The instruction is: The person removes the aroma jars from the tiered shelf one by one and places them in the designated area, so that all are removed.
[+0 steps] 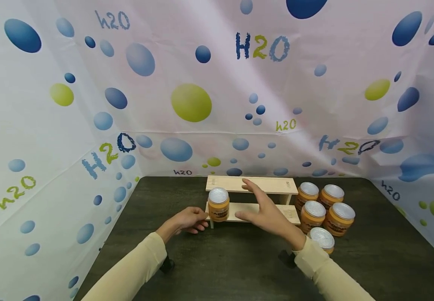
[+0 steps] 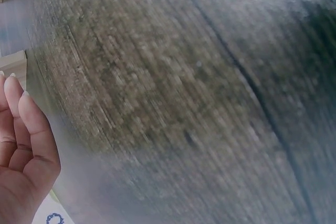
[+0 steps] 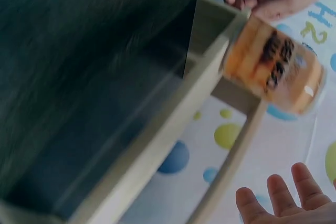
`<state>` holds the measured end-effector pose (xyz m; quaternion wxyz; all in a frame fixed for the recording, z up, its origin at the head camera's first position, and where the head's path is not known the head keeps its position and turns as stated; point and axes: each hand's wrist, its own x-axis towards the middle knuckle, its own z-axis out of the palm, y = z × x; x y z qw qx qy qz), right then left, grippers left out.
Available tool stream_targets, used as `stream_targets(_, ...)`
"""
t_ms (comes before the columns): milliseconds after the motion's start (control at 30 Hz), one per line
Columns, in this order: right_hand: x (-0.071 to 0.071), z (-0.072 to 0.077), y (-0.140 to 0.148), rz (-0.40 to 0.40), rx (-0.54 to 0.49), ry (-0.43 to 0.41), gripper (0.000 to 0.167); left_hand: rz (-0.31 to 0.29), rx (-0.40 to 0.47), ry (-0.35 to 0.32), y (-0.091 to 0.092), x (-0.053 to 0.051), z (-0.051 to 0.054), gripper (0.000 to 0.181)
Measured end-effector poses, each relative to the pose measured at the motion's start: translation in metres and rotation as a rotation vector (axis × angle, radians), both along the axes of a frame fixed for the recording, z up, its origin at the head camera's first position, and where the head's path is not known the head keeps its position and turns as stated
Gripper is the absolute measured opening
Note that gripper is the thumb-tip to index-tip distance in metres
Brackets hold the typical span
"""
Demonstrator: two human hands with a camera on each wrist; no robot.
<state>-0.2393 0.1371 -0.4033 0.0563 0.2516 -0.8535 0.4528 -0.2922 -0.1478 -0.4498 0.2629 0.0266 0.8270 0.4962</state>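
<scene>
A two-step wooden rack [image 1: 265, 184] stands on the dark table. One orange jar with a silver lid [image 1: 218, 205] sits upright at the left end of its lower step; the same jar [image 3: 273, 66] shows tilted in the right wrist view. At that left end, my left hand [image 1: 188, 219] has its fingertips against or very near the step's edge, its fingers loosely bent. My right hand [image 1: 269, 213] is held over the middle of the rack, fingers spread and thumb apart, nothing in it. In the left wrist view, the left hand's fingers [image 2: 37, 129] look relaxed.
Right of the rack several similar jars [image 1: 338, 219] stand close together, the nearest partly behind my right forearm. Dark wood-look table [image 1: 220, 267] lies in front. A white sheet with coloured drops [image 1: 190, 102] hangs behind and along both sides.
</scene>
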Motion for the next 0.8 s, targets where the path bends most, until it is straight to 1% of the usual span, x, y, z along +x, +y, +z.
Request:
stream_targets(67,-0.003,-0.005,-0.009,0.019,-0.017,-0.018,0.094,-0.001,0.000,0.002,0.000,0.001,-0.001,0.025)
stream_targets(167,-0.006,-0.013,-0.020,0.022,-0.033,-0.042,0.095,0.002,0.003,0.000,0.001,0.001,-0.002,0.025)
stream_targets(300,-0.011,-0.020,-0.033,0.029,-0.083,-0.064,0.097,0.009,0.000,0.002,0.000,-0.001,-0.001,0.025)
stream_targets(467,-0.018,-0.032,-0.044,0.046,-0.149,-0.064,0.098,0.002,-0.001,0.009,0.001,-0.001,0.001,0.026)
stream_targets(600,-0.020,-0.040,-0.050,0.055,-0.168,-0.068,0.098,0.000,-0.002,0.009,0.000,0.000,-0.001,0.027)
stream_targets(800,-0.023,-0.047,-0.056,0.074,-0.185,-0.066,0.098,0.002,0.003,0.005,0.000,-0.002,-0.004,0.026)
